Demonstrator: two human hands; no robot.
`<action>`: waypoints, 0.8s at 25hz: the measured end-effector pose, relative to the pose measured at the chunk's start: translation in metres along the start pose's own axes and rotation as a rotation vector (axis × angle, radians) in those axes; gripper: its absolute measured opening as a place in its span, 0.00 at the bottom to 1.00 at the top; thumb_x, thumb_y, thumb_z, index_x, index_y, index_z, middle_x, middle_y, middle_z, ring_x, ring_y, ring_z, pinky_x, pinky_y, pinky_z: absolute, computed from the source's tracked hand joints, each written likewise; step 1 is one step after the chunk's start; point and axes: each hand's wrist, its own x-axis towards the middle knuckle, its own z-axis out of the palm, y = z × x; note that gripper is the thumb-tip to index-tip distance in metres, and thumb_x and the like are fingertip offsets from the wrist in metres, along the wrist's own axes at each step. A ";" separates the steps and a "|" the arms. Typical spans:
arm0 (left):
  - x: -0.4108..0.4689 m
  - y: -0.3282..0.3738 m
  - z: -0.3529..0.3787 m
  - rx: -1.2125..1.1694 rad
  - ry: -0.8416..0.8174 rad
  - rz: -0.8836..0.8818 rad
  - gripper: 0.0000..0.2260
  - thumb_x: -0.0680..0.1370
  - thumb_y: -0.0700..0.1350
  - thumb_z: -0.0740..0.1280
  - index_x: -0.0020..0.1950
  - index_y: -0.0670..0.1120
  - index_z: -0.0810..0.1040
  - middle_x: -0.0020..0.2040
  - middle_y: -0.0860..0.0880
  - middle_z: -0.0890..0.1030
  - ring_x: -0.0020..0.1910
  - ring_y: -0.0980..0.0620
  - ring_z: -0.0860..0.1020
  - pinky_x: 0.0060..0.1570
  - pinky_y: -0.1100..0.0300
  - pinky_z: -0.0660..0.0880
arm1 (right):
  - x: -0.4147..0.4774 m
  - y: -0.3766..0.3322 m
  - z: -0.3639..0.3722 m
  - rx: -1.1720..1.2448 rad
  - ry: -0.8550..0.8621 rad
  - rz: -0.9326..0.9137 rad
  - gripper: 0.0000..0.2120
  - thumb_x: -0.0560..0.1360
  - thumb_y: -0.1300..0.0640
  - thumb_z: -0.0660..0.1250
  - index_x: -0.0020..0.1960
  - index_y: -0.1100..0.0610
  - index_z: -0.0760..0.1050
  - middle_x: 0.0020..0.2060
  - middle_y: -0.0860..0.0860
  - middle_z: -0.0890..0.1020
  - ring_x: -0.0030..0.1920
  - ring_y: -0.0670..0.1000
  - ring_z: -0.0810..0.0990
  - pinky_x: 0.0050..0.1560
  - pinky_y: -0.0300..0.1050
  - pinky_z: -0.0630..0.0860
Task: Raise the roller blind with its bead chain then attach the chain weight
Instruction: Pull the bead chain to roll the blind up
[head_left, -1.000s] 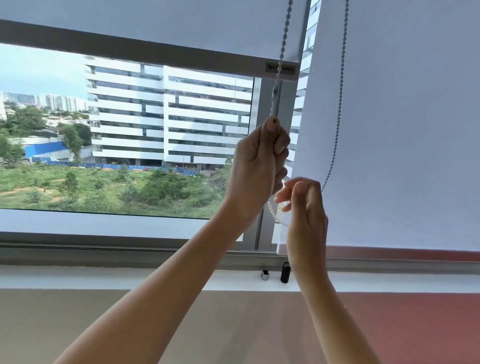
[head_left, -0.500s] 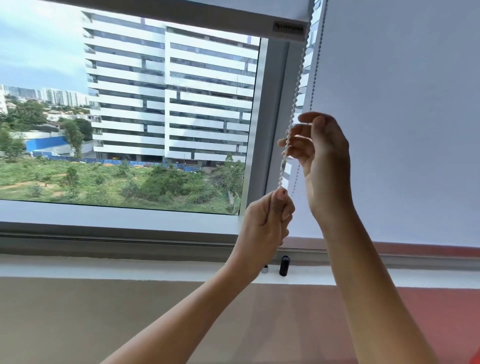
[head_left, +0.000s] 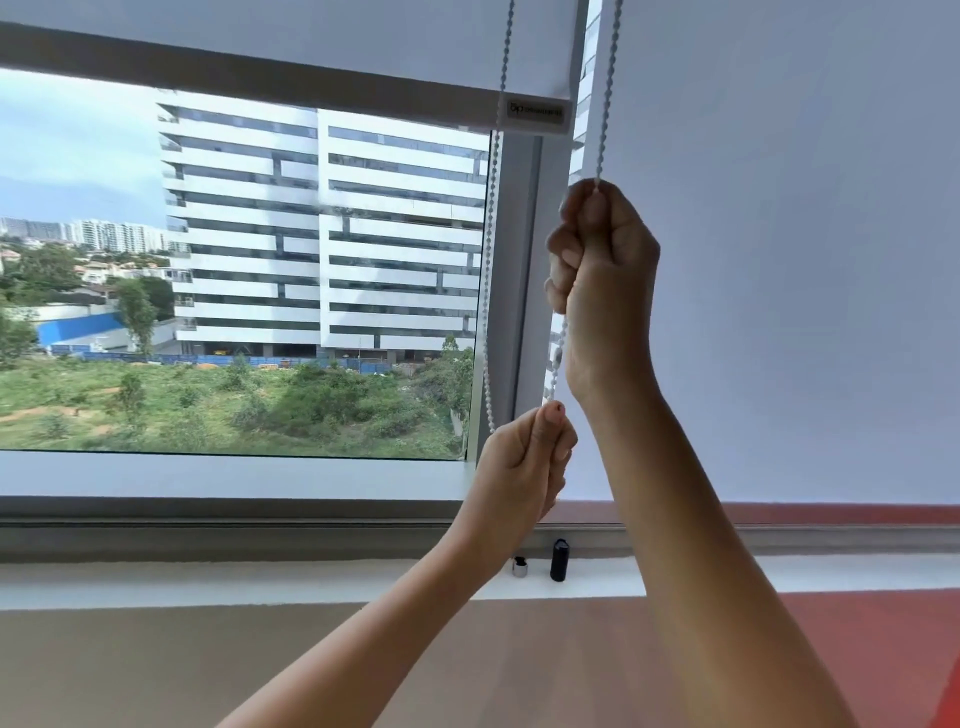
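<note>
- Right now, both hands are up at the window, and both are closed on the white bead chain (head_left: 603, 130).
- The right hand (head_left: 602, 270) is the higher one. It is a tight fist around the chain strand that hangs down in front of the right blind (head_left: 789, 260).
- The chain goes in at the top of that fist and comes out below it, by the wrist.
- The left hand (head_left: 524, 467) is lower and a bit to the left. Its thumb and fingers pinch the chain where it comes down from the right fist.
- A second strand of the chain runs from the top of the view, past the label on the bar, down to the left hand.
- The roller blind (head_left: 291, 36) on the left is partly up. Its grey bottom bar (head_left: 249, 78) sits high on the glass.
- Under that bar you can see a tall white building (head_left: 322, 228), green bushes and some sky.
- The right blind is down low, almost to the sill.
- On the white sill (head_left: 208, 579), below the left hand, stand two small things side by side, not touching.
- One is a small black piece (head_left: 559, 560), standing upright. I think it is the chain weight.
- Just left of it is a short silver piece (head_left: 519, 566).
- Neither hand is touching those two pieces.
</note>
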 end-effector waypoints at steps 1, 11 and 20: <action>0.002 0.001 -0.003 0.001 -0.007 0.003 0.19 0.79 0.56 0.55 0.29 0.53 0.69 0.25 0.53 0.62 0.20 0.58 0.58 0.20 0.67 0.55 | 0.000 0.002 0.002 -0.001 0.014 -0.027 0.16 0.84 0.64 0.51 0.39 0.57 0.68 0.30 0.49 0.64 0.27 0.43 0.60 0.28 0.34 0.58; 0.052 0.055 -0.016 -0.127 0.062 0.091 0.19 0.81 0.38 0.52 0.34 0.46 0.76 0.25 0.56 0.74 0.26 0.61 0.71 0.27 0.69 0.68 | -0.023 0.007 0.017 -0.134 0.173 -0.142 0.14 0.80 0.61 0.54 0.39 0.49 0.69 0.29 0.41 0.69 0.30 0.43 0.67 0.34 0.37 0.65; 0.071 0.076 -0.026 -0.179 -0.105 0.077 0.16 0.82 0.40 0.50 0.52 0.39 0.78 0.42 0.45 0.83 0.36 0.49 0.80 0.40 0.55 0.79 | -0.128 0.087 -0.022 -0.404 0.169 0.051 0.14 0.80 0.69 0.57 0.45 0.56 0.77 0.32 0.49 0.74 0.36 0.56 0.75 0.37 0.46 0.73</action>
